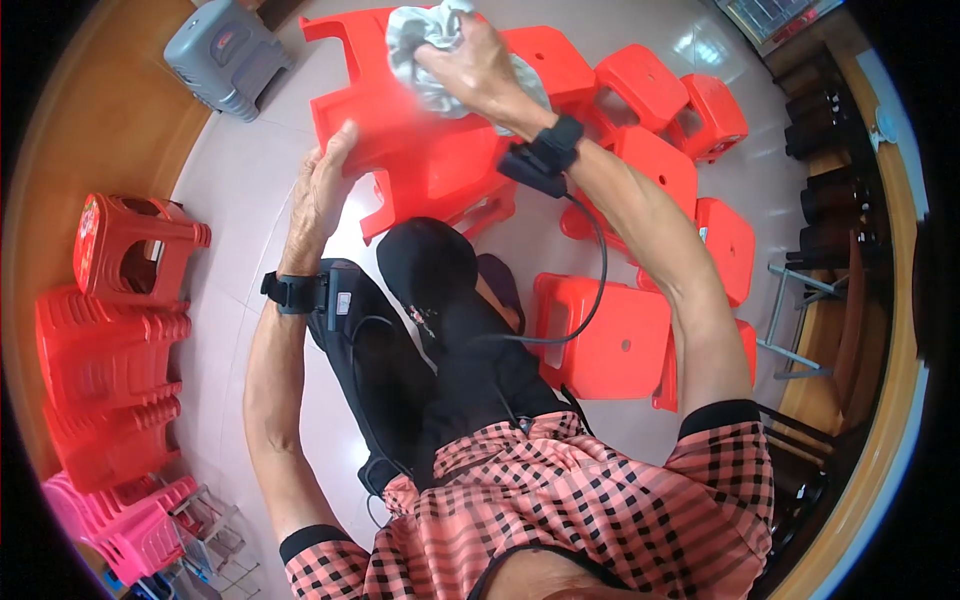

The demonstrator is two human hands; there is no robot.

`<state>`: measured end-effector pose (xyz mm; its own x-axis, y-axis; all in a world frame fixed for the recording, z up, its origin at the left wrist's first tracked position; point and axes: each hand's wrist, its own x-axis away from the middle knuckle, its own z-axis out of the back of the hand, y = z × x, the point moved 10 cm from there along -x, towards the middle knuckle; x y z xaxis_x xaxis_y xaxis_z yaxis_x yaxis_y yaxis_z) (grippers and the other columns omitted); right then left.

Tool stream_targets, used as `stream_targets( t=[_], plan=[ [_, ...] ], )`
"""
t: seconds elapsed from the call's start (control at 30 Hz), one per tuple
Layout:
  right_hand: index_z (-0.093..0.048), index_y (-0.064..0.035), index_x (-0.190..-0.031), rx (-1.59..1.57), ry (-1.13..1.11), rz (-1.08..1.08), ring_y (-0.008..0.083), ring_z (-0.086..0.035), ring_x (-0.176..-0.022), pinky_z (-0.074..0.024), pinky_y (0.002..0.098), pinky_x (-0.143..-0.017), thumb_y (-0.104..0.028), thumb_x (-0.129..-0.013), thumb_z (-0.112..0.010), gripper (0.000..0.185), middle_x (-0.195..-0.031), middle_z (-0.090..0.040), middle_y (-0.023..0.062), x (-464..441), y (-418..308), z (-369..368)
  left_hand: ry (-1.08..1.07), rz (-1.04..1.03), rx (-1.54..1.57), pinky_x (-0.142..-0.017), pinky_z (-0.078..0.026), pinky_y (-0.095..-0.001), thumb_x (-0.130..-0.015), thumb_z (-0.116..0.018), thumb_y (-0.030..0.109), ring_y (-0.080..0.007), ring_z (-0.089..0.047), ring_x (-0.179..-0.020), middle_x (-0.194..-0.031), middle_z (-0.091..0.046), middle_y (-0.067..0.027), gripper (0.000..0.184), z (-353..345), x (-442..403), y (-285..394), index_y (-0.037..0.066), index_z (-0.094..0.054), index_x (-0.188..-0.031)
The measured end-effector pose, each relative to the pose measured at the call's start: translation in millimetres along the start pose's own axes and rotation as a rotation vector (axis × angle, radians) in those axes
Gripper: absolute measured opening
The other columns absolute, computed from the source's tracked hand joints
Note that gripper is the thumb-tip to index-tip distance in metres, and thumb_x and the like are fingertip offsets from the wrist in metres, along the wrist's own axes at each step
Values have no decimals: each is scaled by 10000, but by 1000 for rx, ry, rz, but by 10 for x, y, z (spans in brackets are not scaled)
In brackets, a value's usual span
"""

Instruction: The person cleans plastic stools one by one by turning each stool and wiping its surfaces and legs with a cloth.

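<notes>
My left hand [322, 185] grips the near left edge of a red plastic stool [372, 125], thumb on one side. The stool is tilted in front of my knees, its legs pointing several ways and partly blurred. Bunched in my right hand [478, 72] is a pale whitish-green cloth [437, 95], pressed on or just over the stool's upper part. Fingers of the right hand are partly sunk in the cloth. Both wrists wear black straps with small devices.
More red stools [610, 335] stand on the tiled floor to my right and ahead. Stacked red stools [105, 345] and pink stools [125, 520] line the left wall. A grey stool [220, 55] is at the far left. Dark chairs [835, 210] stand along the right.
</notes>
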<state>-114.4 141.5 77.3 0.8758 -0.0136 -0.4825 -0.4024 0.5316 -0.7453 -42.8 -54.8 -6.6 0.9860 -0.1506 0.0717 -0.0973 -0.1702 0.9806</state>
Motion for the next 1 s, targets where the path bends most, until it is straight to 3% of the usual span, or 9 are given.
stream_targets(
  t=[0.17,0.27,0.3,0.43,0.53,0.6,0.7,0.8,1.0],
  plan=[
    [-621,13,-1032,486,-206,187,381,-644,-866,-528,453,-753,-322,-740,-698,451,-920,-626,244,176,-146,-89,90,-17,293,-865,-511,-336,-987,-391,468,-246,-615,-1028,-1135,-623,-153,568,92,-32,-56,-25,-569,-1206],
    [-626,-6,-1062,476,-131,209,406,-616,-941,-521,468,-759,-392,-756,-693,497,-1002,-605,256,345,-178,-272,205,5,157,-861,-509,-328,-992,-365,480,-241,-604,-1040,-1156,-609,-156,588,265,-63,-159,-27,-558,-1219],
    [-623,14,-970,459,-120,224,404,-643,-784,-531,494,-677,-436,-779,-639,489,-1063,-539,285,417,-341,-309,249,26,169,-861,-506,-324,-992,-369,475,-235,-602,-1038,-1165,-605,-154,585,287,-43,-186,-29,-555,-1223],
    [-615,-7,-956,190,-86,305,394,-633,-755,-528,489,-640,-387,-783,-632,417,-978,-538,245,667,-759,-713,420,-6,205,-856,-494,-309,-994,-389,430,-197,-589,-1023,-1170,-595,-119,516,439,-30,-251,-1,-559,-1221],
    [-588,-36,-933,97,17,384,372,-620,-715,-526,476,-605,-325,-746,-672,354,-933,-537,210,888,-1082,-794,187,-173,49,-879,-474,-308,-997,-403,427,-166,-560,-1053,-1161,-585,-84,479,536,-71,-362,39,-530,-1247],
    [-577,-40,-965,17,-14,373,364,-623,-729,-528,459,-589,-326,-732,-694,387,-924,-546,194,920,-1061,-793,189,-166,323,-901,-475,-333,-996,-416,441,-172,-552,-1075,-1163,-570,-76,471,554,-170,-472,75,-480,-1287],
    [-590,-43,-951,95,-85,491,360,-629,-734,-535,444,-591,-333,-724,-704,385,-916,-555,189,1026,-1012,-702,261,-136,510,-916,-486,-364,-991,-423,448,-199,-580,-1056,-1155,-584,-91,485,543,-150,-401,57,-494,-1269],
    [-603,-46,-933,238,-91,653,344,-642,-733,-542,435,-600,-317,-726,-697,354,-914,-584,192,1005,-693,-350,70,45,431,-922,-486,-366,-978,-452,456,-201,-593,-1052,-1132,-609,-97,503,228,-57,-264,24,-535,-1223],
    [-592,-39,-1046,523,47,294,340,-654,-784,-533,435,-643,-314,-788,-667,384,-946,-655,156,492,495,567,130,-111,17,-890,-495,-323,-945,-516,330,-186,-601,-1025,-1089,-622,-107,428,134,43,-94,-29,-566,-1173]
  ],
)
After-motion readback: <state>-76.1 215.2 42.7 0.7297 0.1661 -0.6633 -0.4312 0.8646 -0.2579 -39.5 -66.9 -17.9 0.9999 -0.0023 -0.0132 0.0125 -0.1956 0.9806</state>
